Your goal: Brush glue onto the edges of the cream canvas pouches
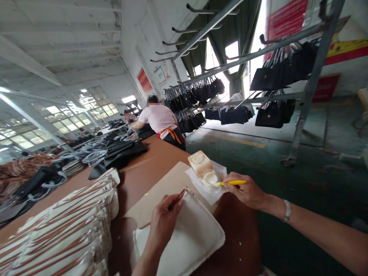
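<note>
A white bag piece lies on the brown table at the bottom centre. My left hand is closed on its upper edge, pinching it near a brown strip. My right hand holds a yellow-handled tool between thumb and fingers. The tool's tip is at the lower end of a stained cream container, beside some white paste. This container rests on a translucent white sheet, which overlaps a beige board.
White pieces with brown strips are stacked at the left on the brown table. Black pieces lie farther back. A person in a light shirt leans over the table. Dark bags hang from a metal rack at the right.
</note>
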Tool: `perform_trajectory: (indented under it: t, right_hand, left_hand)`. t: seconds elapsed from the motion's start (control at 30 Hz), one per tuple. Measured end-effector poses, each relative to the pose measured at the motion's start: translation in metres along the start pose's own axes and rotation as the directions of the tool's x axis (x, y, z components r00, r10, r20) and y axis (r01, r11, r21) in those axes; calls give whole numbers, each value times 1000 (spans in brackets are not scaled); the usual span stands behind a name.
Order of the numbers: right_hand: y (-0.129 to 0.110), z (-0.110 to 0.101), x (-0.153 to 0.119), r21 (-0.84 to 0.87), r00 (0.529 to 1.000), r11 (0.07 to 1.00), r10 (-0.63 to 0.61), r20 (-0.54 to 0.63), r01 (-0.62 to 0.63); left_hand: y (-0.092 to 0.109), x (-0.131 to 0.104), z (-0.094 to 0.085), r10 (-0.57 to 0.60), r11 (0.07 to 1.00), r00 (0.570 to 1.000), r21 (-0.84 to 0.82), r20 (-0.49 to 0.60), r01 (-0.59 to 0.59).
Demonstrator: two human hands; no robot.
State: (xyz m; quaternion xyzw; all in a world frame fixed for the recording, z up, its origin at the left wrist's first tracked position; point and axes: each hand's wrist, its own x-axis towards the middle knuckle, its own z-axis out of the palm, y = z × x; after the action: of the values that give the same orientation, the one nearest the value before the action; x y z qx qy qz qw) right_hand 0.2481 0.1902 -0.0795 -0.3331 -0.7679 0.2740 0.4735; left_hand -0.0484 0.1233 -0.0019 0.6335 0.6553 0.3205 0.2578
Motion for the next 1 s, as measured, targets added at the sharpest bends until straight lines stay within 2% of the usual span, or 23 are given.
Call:
perform_trajectory:
  t: [0.07,0.13,0.2,0.27,0.4,0.53,0.6,0.73,0.8,0.9,0.93,1.0]
  right_hand:
    - [-29,-7,5,153,982,981,141,-126,-121]
    - [-59,-10,11,318,948,928,260,-185,-193]
    - [-83,-9,17,433,929,875,321,-184,-217]
    - [-97,-3,22,482,931,846,336,-144,-231]
    - [-103,10,25,423,944,874,312,-109,-240]
    - [-110,8,25,271,948,946,241,-211,-180]
    - [-116,3,22,249,948,957,207,-240,-146]
    - [-121,-1,15,259,971,957,176,-161,-130]
    - [-117,-4,15,247,967,959,185,-177,-138]
    - [-109,-9,21,269,929,949,239,-282,-162]
    - [-107,-9,23,304,922,936,267,-279,-179]
    - [-106,-5,27,431,920,872,341,-194,-233]
  left_hand:
    - [10,-11,1,-20,999,999,-34,34,21]
    - [20,-21,3,-28,999,998,-42,63,31]
    - [29,-31,5,-30,998,996,-46,84,33]
    - [37,-38,5,-27,998,995,-54,100,32]
    - [45,-49,5,4,999,992,-53,123,3]
    - [45,-54,5,21,998,993,-66,119,-13]
    - [45,-56,6,12,997,994,-72,110,-4]
    - [47,-61,10,2,996,993,-93,118,9]
    - [48,-65,12,20,996,994,-93,107,-10]
    - [49,-73,15,58,995,994,-82,90,-50]
    - [49,-76,15,66,995,994,-75,89,-59]
    - [51,-80,15,63,996,995,-64,73,-58]
